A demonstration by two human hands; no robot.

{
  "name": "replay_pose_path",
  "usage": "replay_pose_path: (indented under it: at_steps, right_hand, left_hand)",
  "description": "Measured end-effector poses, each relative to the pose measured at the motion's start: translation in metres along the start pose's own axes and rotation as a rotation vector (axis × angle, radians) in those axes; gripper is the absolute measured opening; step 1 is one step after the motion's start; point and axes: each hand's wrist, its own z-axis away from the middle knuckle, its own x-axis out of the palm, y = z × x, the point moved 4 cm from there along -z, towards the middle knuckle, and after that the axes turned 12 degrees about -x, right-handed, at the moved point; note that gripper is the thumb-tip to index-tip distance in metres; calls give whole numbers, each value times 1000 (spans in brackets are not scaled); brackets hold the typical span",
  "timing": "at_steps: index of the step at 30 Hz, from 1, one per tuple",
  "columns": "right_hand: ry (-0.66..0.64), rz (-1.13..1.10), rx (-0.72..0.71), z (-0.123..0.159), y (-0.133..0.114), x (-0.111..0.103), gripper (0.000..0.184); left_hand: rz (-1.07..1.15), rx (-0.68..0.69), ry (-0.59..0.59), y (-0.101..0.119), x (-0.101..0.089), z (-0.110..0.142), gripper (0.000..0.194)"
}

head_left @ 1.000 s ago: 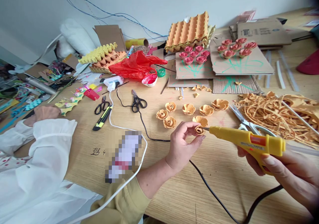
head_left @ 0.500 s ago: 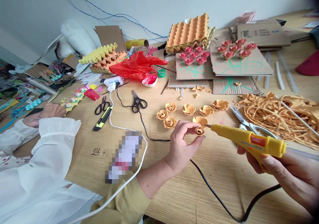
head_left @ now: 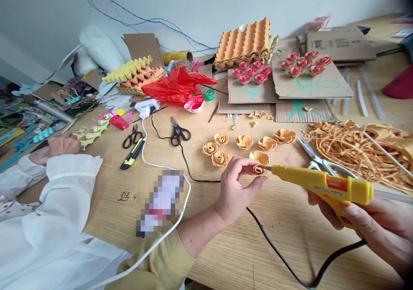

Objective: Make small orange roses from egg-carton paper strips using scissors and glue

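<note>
Between the thumb and fingers of my left hand (head_left: 237,189) is a small rolled orange paper flower (head_left: 259,169), its spiral facing up. My right hand (head_left: 371,225) is wrapped round the grip of a yellow glue gun (head_left: 322,184). The gun's metal nozzle points left and is at the rolled flower's edge; whether it touches, I cannot tell. Just behind the held roll lies an open orange petal cup (head_left: 260,156). Several more orange flowers, such as a layered rose (head_left: 220,158) and a petal cup (head_left: 244,142), sit on the table beyond my left hand.
Silver scissors (head_left: 318,158) lie beside a heap of orange scraps (head_left: 358,152). Black scissors (head_left: 179,133), a yellow-black cutter (head_left: 133,153) and a black cord (head_left: 274,245) lie on the table. Red flowers stand on cardboard (head_left: 312,87) behind. A co-worker's hands (head_left: 58,148) are at left.
The glue gun's nozzle has shifted slightly down and left, onto the rolled flower's edge. My left hand has hardly moved. The co-worker's hands moved slightly left.
</note>
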Motion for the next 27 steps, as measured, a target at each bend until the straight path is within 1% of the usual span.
replay_pose_path:
  at_steps: [1,3,4,5,7,8,11,14,18,23,27]
  right_hand:
    - [-2,5,5,-1,-1,1,38]
    - [-87,6,2,-1,-2,4,39]
    - [-105,5,4,-1,-1,4,39]
    - [-92,5,10,-1,-1,3,39]
    - [-26,11,17,1,1,-1,38]
    - [-30,15,10,1,1,-2,37]
    - [-133,19,-31,4,4,-1,33]
    - [-132,21,-12,6,9,-3,32]
    - [-168,12,21,9,14,-3,36]
    - [-128,34,21,11,17,-4,32]
    - [-105,47,7,12,18,-7,33]
  left_hand:
    - [2,0,-1,0,0,0,28]
    - [6,-4,-3,-1,0,0,27]
    - [6,-6,-6,-1,0,0,27]
    - [6,-8,-7,-1,0,0,27]
    - [4,-14,-7,-1,0,0,26]
    - [2,-17,-7,-1,0,0,26]
    - [-2,-22,-6,-1,0,0,26]
    - [-9,-24,-5,0,0,0,26]
    - [-6,-20,-9,0,0,0,26]
    - [7,-9,-8,0,0,0,26]
    - [10,-14,-1,0,0,0,26]
